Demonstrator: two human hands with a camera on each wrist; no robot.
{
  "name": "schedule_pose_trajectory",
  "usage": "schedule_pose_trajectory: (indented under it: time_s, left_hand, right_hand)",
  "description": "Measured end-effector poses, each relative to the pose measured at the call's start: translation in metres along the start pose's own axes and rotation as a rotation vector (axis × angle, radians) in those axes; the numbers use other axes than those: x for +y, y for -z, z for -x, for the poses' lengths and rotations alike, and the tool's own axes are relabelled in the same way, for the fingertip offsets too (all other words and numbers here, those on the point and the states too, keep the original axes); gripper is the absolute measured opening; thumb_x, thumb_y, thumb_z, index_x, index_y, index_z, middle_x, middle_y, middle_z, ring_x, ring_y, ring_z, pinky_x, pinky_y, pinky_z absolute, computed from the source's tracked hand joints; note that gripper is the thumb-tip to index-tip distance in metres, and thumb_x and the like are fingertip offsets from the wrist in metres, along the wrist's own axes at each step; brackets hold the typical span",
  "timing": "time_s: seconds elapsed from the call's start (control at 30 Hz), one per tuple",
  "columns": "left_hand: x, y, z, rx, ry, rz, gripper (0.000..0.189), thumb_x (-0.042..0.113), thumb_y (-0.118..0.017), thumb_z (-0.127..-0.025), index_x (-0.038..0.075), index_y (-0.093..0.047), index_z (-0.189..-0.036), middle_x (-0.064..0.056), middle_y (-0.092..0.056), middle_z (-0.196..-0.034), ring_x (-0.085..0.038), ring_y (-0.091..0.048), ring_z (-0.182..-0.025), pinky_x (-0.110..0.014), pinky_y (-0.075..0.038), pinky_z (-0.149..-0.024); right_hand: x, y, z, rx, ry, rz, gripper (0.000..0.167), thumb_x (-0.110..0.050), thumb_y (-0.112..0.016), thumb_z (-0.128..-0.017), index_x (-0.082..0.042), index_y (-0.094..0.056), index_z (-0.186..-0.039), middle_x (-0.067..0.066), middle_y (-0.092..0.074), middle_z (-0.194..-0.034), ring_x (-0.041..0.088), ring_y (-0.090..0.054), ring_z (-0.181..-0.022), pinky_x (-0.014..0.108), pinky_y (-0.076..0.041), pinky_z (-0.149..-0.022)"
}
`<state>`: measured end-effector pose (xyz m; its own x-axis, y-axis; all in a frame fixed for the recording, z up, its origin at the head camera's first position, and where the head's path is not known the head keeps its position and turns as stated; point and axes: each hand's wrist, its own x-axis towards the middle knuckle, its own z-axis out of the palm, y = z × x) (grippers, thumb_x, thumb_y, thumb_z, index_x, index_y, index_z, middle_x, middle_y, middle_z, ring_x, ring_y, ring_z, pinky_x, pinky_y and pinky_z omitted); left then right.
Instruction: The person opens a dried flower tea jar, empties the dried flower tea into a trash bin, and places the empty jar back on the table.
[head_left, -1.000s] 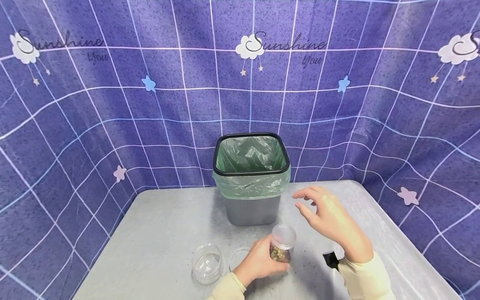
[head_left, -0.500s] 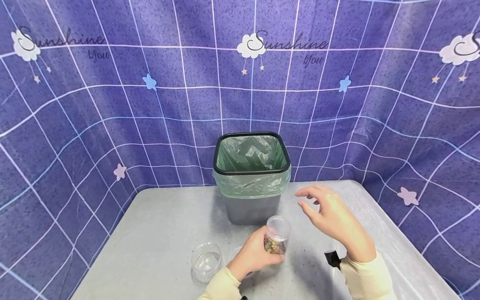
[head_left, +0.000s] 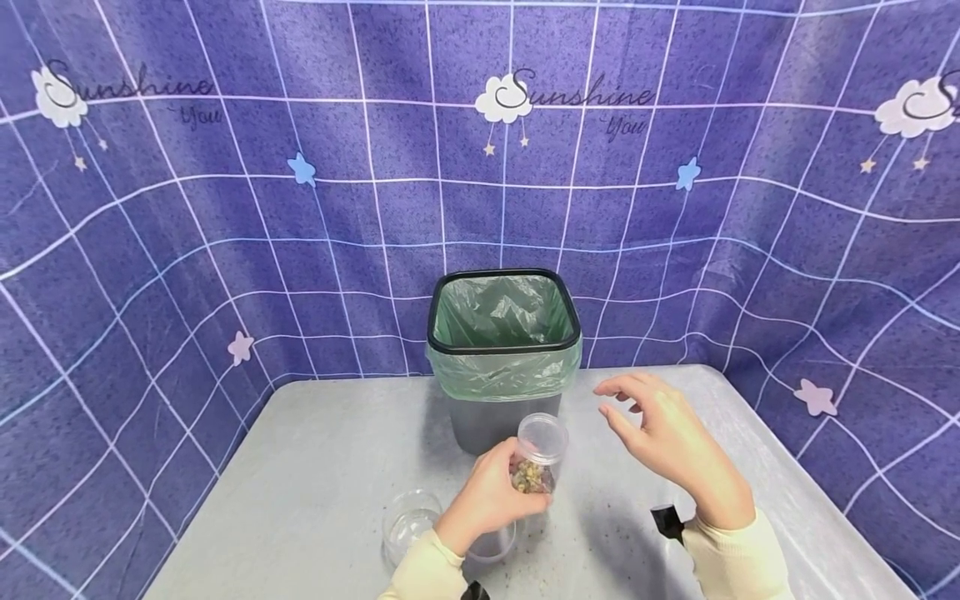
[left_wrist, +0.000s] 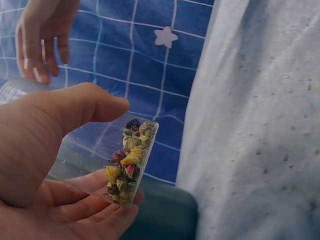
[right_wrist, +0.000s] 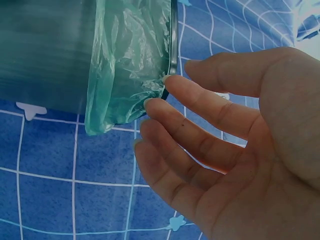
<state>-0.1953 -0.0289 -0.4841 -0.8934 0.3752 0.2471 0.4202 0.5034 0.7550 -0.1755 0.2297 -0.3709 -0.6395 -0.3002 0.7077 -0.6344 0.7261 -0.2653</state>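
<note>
My left hand (head_left: 495, 495) grips a clear plastic jar (head_left: 542, 443) around its side, in front of the bin. Dried flowers (left_wrist: 127, 165), yellow, pink and dark, lie gathered at the jar's bottom in the left wrist view. The jar's top, pale and see-through, tilts slightly in the head view. To the right of the jar, my right hand (head_left: 660, 433) hovers with nothing in it, its fingers loosely bent. In the right wrist view its fingers (right_wrist: 200, 135) appear near the green bin liner (right_wrist: 132, 60).
A grey bin (head_left: 498, 417) with a black rim (head_left: 504, 348) stands at the back middle. Two clear round containers, a bowl (head_left: 401, 521) and a shallow dish (head_left: 495, 546), sit beside my left forearm. Small crumbs (left_wrist: 260, 152) dot the table (head_left: 322, 467). A purple curtain (head_left: 360, 208) surrounds it.
My left hand has lifted the jar and carried it left and forward, towards the bin, uncovering the dish below. My right hand has shifted slightly right.
</note>
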Motion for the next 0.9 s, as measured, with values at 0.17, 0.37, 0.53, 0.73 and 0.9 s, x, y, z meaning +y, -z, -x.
schedule_pose_trajectory:
  time_s: [0.17, 0.37, 0.53, 0.73, 0.9]
  left_hand:
    - [0.007, 0.012, 0.001, 0.04, -0.031, -0.024, 0.047, 0.03, -0.09, -0.068, 0.022, -0.062, -0.105, 0.008, -0.063, -0.101, -0.012, -0.06, -0.095, -0.03, -0.051, -0.083]
    - [0.016, 0.026, 0.004, 0.085, -0.057, -0.038, 0.049, 0.027, -0.09, -0.066, 0.022, -0.062, -0.106, 0.008, -0.062, -0.101, -0.011, -0.059, -0.092, -0.029, -0.05, -0.08]
    - [0.023, 0.038, 0.005, 0.127, -0.071, -0.046, 0.049, 0.024, -0.089, -0.065, 0.021, -0.062, -0.106, 0.008, -0.061, -0.101, -0.01, -0.059, -0.091, -0.028, -0.05, -0.08]
    - [0.03, 0.049, 0.008, 0.173, -0.075, -0.059, 0.054, 0.022, -0.089, -0.063, 0.022, -0.066, -0.112, 0.009, -0.063, -0.107, -0.01, -0.061, -0.097, -0.032, -0.05, -0.087]
    - [0.035, 0.057, 0.01, 0.209, -0.078, -0.063, 0.057, 0.021, -0.09, -0.062, 0.022, -0.067, -0.114, 0.01, -0.062, -0.108, -0.01, -0.061, -0.098, -0.032, -0.051, -0.088]
  right_hand:
    - [0.0, -0.001, 0.001, 0.006, 0.005, -0.001, 0.025, -0.003, -0.077, -0.086, -0.009, -0.074, -0.109, 0.001, -0.074, -0.103, 0.02, -0.067, -0.085, 0.037, -0.057, -0.068]
    - [-0.003, -0.001, 0.0, 0.017, 0.019, -0.006, 0.027, -0.002, -0.077, -0.086, -0.009, -0.074, -0.111, 0.001, -0.074, -0.104, 0.019, -0.068, -0.086, 0.036, -0.057, -0.069]
    - [-0.005, -0.002, -0.001, 0.021, 0.028, -0.016, 0.028, -0.001, -0.076, -0.086, -0.009, -0.073, -0.113, 0.001, -0.074, -0.106, 0.018, -0.068, -0.086, 0.037, -0.058, -0.069]
    - [-0.008, -0.003, 0.0, 0.017, 0.012, -0.038, 0.029, -0.003, -0.075, -0.087, -0.008, -0.072, -0.115, 0.001, -0.073, -0.108, 0.016, -0.068, -0.089, 0.034, -0.058, -0.071]
    - [-0.011, -0.004, 0.0, 0.031, 0.019, -0.046, 0.03, -0.003, -0.075, -0.087, -0.008, -0.072, -0.117, 0.002, -0.074, -0.109, 0.016, -0.068, -0.089, 0.032, -0.059, -0.071]
